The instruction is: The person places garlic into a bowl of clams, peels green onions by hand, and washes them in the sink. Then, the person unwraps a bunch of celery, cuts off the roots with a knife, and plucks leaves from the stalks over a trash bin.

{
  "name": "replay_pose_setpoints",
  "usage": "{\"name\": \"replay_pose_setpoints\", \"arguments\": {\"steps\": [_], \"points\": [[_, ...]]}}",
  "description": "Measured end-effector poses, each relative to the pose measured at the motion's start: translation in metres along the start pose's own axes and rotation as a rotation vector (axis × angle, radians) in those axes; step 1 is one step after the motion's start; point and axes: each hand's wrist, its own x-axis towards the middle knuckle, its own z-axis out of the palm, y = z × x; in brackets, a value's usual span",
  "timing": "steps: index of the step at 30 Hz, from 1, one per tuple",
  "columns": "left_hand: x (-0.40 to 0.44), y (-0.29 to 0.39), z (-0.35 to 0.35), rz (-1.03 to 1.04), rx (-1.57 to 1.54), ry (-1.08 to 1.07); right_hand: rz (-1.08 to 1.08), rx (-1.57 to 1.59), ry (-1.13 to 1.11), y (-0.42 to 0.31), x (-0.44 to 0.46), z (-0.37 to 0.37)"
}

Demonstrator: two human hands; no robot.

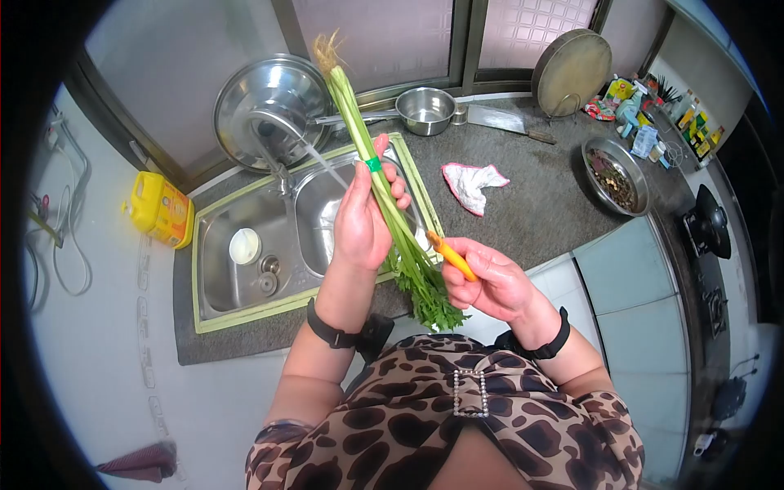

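Note:
My left hand is closed around a bunch of celery, held at a slant over the right sink basin. Its roots point up and away, and its leaves hang down near my body. A green band wraps the stalks just above my fingers. In my closed right hand is a small tool with a yellow-orange handle. Its tip is beside the lower stalks; whether it is a peeler or a knife I cannot make out. Water runs from the faucet behind the celery.
The left sink basin contains a white bowl. Behind the sink stand a large steel basin and a saucepan. A cleaver, a white cloth and a bowl of scraps lie to the right. A yellow jug stands left.

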Motion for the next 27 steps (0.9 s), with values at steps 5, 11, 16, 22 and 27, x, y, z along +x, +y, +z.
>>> {"name": "replay_pose_setpoints", "arguments": {"steps": [5,11,16,22,27], "points": [[-0.010,0.009,0.005,0.013,-0.052,-0.046,-0.013,-0.017,0.027,0.010,-0.002,0.015],[-0.012,0.014,0.001,0.065,-0.060,-0.067,-0.026,-0.164,0.125,0.014,-0.008,0.026],[-0.012,0.014,0.002,0.069,-0.039,-0.107,-0.053,-0.234,0.192,0.015,-0.010,0.029],[-0.015,0.011,0.014,0.051,-0.044,-0.053,-0.080,-0.224,0.207,0.016,-0.012,0.027],[-0.016,0.011,0.017,0.082,-0.020,-0.041,-0.104,-0.256,0.267,0.020,-0.012,0.027]]}}
